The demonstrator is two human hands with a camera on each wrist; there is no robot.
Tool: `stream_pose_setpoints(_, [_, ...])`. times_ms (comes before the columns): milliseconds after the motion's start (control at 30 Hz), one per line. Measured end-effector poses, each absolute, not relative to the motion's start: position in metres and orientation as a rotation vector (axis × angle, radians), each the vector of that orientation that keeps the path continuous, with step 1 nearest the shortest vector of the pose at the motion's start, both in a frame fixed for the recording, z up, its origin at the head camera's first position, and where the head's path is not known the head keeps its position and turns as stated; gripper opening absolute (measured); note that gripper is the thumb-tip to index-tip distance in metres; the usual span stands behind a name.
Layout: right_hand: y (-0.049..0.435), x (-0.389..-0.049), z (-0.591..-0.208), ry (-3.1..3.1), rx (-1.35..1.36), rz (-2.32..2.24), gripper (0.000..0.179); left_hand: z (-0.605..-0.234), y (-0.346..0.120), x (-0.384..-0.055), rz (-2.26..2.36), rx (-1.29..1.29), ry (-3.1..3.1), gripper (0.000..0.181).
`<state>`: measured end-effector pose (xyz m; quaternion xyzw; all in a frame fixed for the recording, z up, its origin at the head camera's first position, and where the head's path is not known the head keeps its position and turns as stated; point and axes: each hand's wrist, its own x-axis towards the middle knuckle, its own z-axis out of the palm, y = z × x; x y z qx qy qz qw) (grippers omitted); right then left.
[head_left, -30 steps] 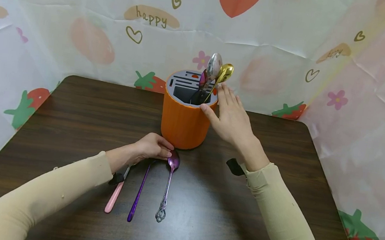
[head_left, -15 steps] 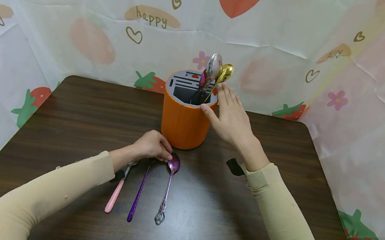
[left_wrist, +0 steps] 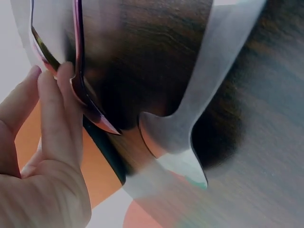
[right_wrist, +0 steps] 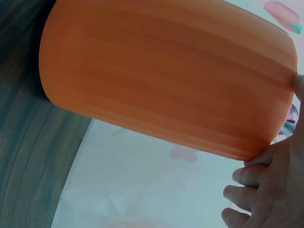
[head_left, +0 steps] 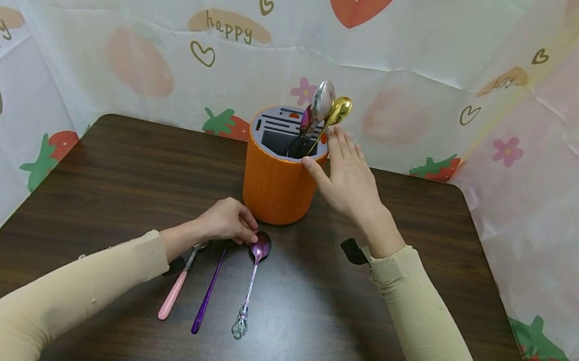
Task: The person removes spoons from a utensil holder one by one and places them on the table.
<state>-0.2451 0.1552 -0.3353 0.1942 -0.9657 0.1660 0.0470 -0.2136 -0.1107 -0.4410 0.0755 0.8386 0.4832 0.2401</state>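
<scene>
My left hand point(head_left: 227, 221) pinches the bowl edge of a purple spoon point(head_left: 260, 247) with an ornate handle, lying on the table. In the left wrist view, my fingers point(left_wrist: 52, 99) meet at that spoon's bowl point(left_wrist: 42, 50). Left of it lies a slim purple utensil point(head_left: 207, 295), its head hidden by my hand in the head view; the left wrist view shows its curved purple bowl point(left_wrist: 92, 109). Farther left is a pink-handled metal utensil point(head_left: 173, 295). My right hand point(head_left: 348, 178), fingers straight, rests against the right rim of an orange utensil holder point(head_left: 277, 194).
A silver spoon point(head_left: 323, 99), a gold spoon point(head_left: 340, 110) and a dark purple piece point(head_left: 304, 120) stand in the holder's right compartment. Its grey slotted top point(head_left: 274, 126) faces up. The dark wooden table point(head_left: 163, 167) ends at a printed strawberry cloth point(head_left: 414, 52) behind the holder.
The purple spoon has slid slightly toward me, away from the holder's base, and its handle has straightened a little. My left fingers have moved with its bowl. My right hand has stayed still.
</scene>
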Motion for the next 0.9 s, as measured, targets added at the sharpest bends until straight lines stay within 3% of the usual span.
stream_pose_setpoints(333, [0.156, -0.246, -0.336, -2.939, 0.583, 0.522, 0.094, -0.430, -0.119, -0.208, 1.223, 0.324, 2.468, 0.024])
stream_pose_setpoints(600, [0.158, -0.248, -0.334, -2.880, 0.556, 0.650, 0.095, -0.402, -0.129, -0.204, 1.405, 0.380, 2.597, 0.031])
stream_pose_setpoints(767, [0.161, -0.247, -0.331, -2.741, 0.527, 0.830, 0.086, -0.378, -0.132, -0.206, 1.626, 0.377, 2.713, 0.030])
stream_pose_setpoints(900, [0.163, -0.246, -0.329, -2.558, 0.514, 0.965, 0.073, -0.363, -0.132, -0.212, 1.770, 0.519, 2.904, 0.027])
